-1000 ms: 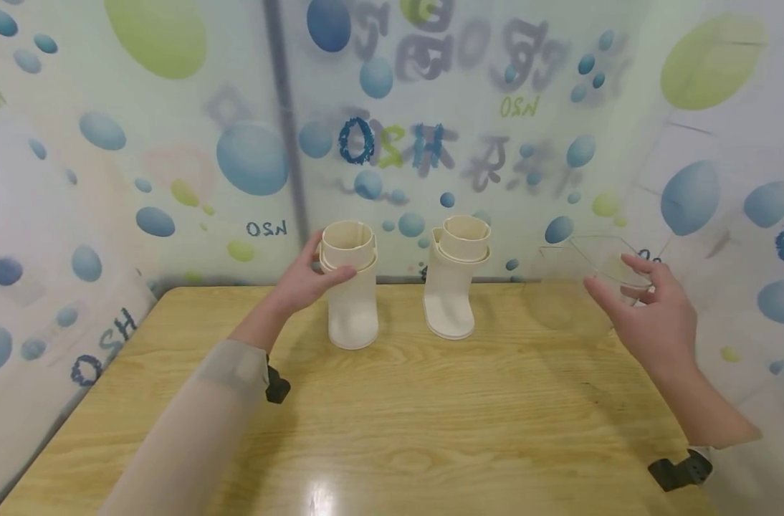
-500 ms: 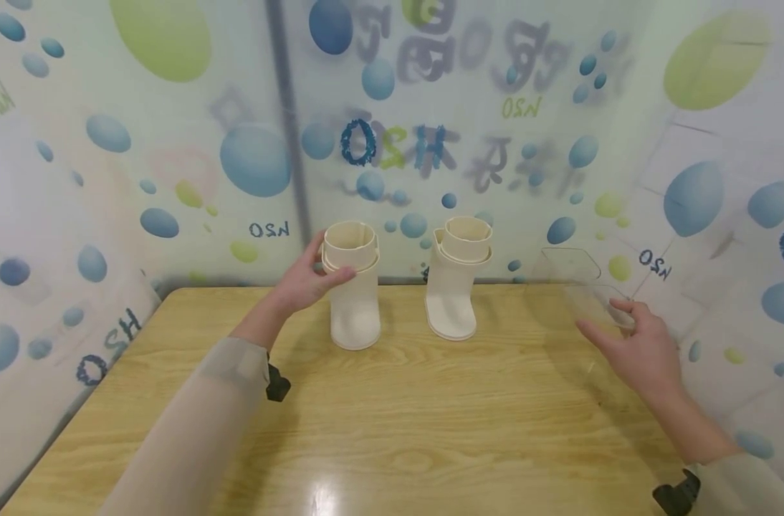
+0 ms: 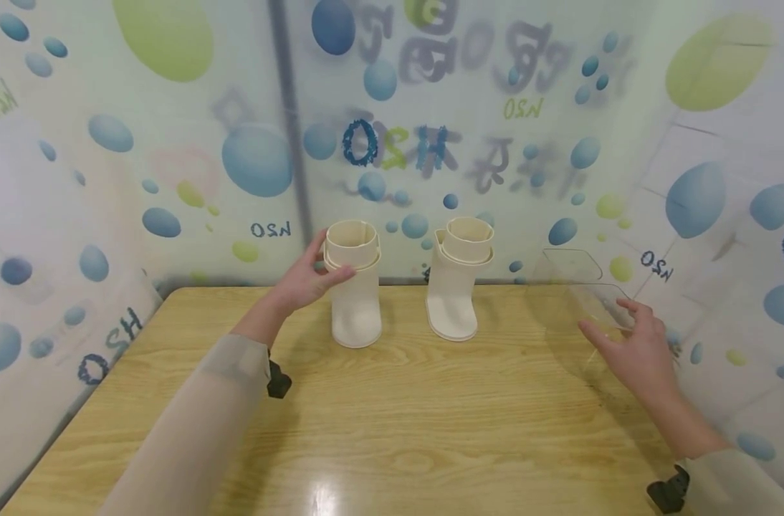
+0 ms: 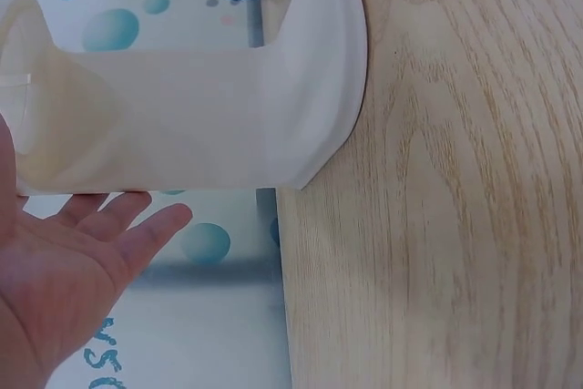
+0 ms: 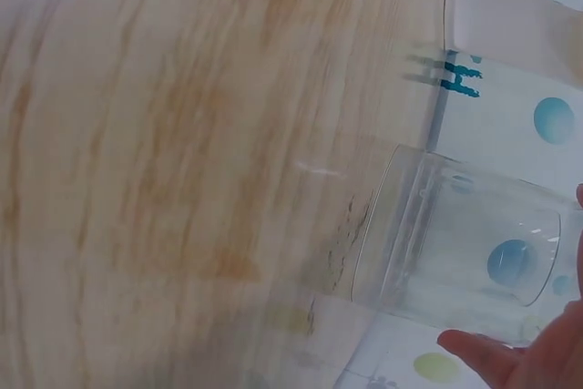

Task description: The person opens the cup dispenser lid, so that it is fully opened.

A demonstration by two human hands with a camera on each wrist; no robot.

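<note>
A cream boot-shaped holder [image 3: 356, 315] stands upright toward the table's back, with a round cup-like piece [image 3: 352, 247] set in its top. My left hand [image 3: 302, 283] grips this holder near the upper rim, thumb across the front and fingers behind. To its right stands a matching cream boot-shaped holder [image 3: 451, 308], untouched. On the right, my right hand [image 3: 640, 351] holds a clear plastic container [image 5: 410, 225] by its near side, thumb and fingers spread around it. The container's base is right at the tabletop in the right wrist view; its see-through walls show mainly as thin edges.
The wood-grain table [image 3: 392, 430] reaches back to a patterned curtain [image 3: 392, 93] printed with blue and green ovals. Similar sheeting [image 3: 740, 179] closes off the right side, close to my right hand. Dark wrist cameras [image 3: 279, 378] sit on both wrists.
My right hand has come down with the clear container, lowering it toward the table, then shifted only slightly. The left hand and both boot-shaped holders stay in place.
</note>
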